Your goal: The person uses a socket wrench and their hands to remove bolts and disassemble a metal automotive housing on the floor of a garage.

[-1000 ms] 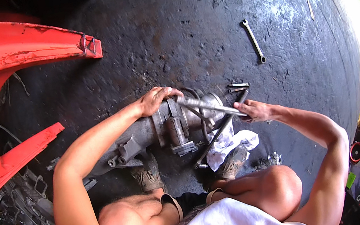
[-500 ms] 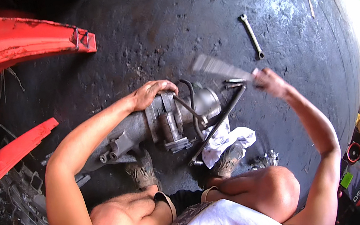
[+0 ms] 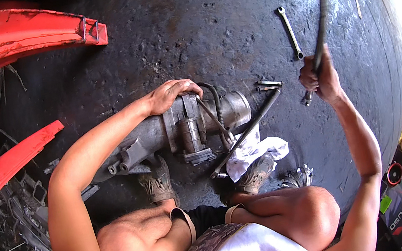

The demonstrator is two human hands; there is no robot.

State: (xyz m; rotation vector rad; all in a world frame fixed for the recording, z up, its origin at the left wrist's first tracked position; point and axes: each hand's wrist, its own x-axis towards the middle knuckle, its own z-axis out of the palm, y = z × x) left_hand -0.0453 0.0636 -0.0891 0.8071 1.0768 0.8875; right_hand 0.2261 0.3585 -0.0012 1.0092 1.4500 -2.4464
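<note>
A grey cast-metal engine pipe assembly lies across the floor before my feet, with a ribbed cylindrical unit on its near side. My left hand is curled over the far top edge of the assembly. A thin metal rod slants from under those fingers toward the near right; its far end is hidden. Off to the right, my right hand is closed round a long dark bar, raised and blurred at its upper end. A short metal end of the bar shows below the fist.
A combination wrench lies beyond the assembly. A long-handled bar rests beside a white rag near my right foot. Red plastic chair parts and metal parts crowd the left. Small metal pieces lie by my right knee.
My right hand has moved right with the bar, which has swung from pointing over the assembly to pointing away from me. My left hand stays on the assembly.
</note>
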